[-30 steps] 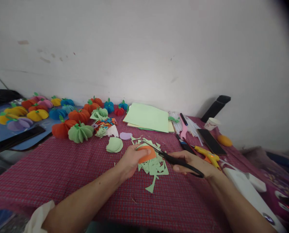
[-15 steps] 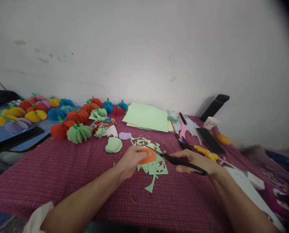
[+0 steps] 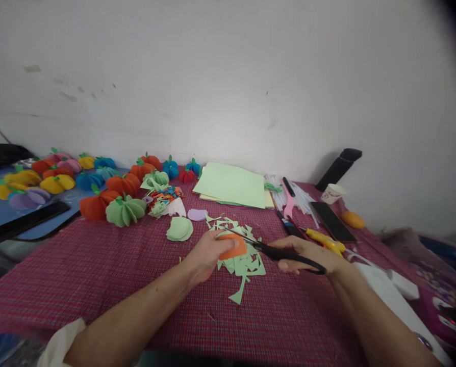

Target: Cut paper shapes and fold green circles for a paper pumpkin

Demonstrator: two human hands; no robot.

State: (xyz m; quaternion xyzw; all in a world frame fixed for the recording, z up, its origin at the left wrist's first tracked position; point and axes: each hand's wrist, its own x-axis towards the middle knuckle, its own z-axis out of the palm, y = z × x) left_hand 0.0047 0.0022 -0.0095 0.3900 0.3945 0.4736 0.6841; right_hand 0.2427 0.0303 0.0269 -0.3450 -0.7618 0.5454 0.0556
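My left hand (image 3: 211, 253) pinches a piece of orange paper (image 3: 238, 248), its thumb flat on top; a pale green edge shows along the paper's far side. My right hand (image 3: 302, 253) is closed round the black handles of a pair of scissors (image 3: 268, 249). The blades point left and lie along the far edge of the orange paper. Underneath are light green paper scraps (image 3: 247, 265) in a loose heap. Left of the heap lie a stack of rounded green paper pieces (image 3: 179, 229) and a lilac paper piece (image 3: 197, 214).
Paper pumpkins (image 3: 125, 210) crowd the left side. Green sheets (image 3: 230, 184) are stacked by the wall. At right are a yellow glue gun (image 3: 325, 241), a black phone (image 3: 332, 221), a paper cup (image 3: 332, 193) and glue sticks (image 3: 302, 200). Checked red cloth (image 3: 109, 270) covers the table.
Hardly anything differs. The scissor blades look slightly more closed at the paper's edge, and both hands stay almost in place.
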